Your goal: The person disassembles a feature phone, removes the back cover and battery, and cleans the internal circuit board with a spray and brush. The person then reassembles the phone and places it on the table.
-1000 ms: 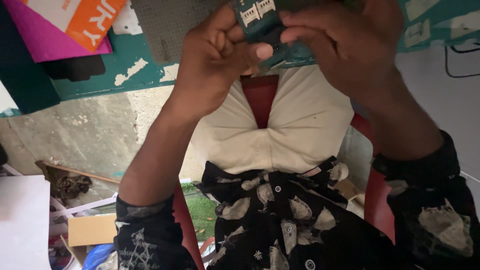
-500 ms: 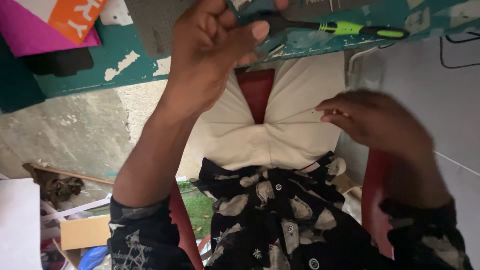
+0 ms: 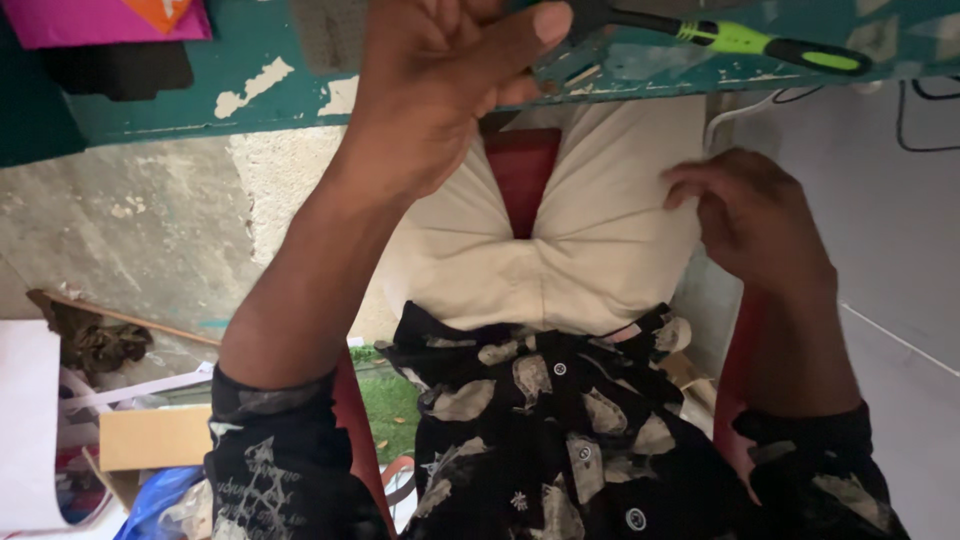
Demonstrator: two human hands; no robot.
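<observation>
Head view: magenta package (image 3: pixel 95 20) lies on teal table (image 3: pixel 180 95).

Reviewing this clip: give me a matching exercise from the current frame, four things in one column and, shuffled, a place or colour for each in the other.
Things:
1. left hand
2. right hand
3. screwdriver
4. pink sheet

Places or colours:
A. green and black handle, lying on the teal table
B. top left corner of the view
C. raised at the table edge
D. low, by the cream trousers

Pairs: 1-C, 2-D, 3-A, 4-B
</observation>
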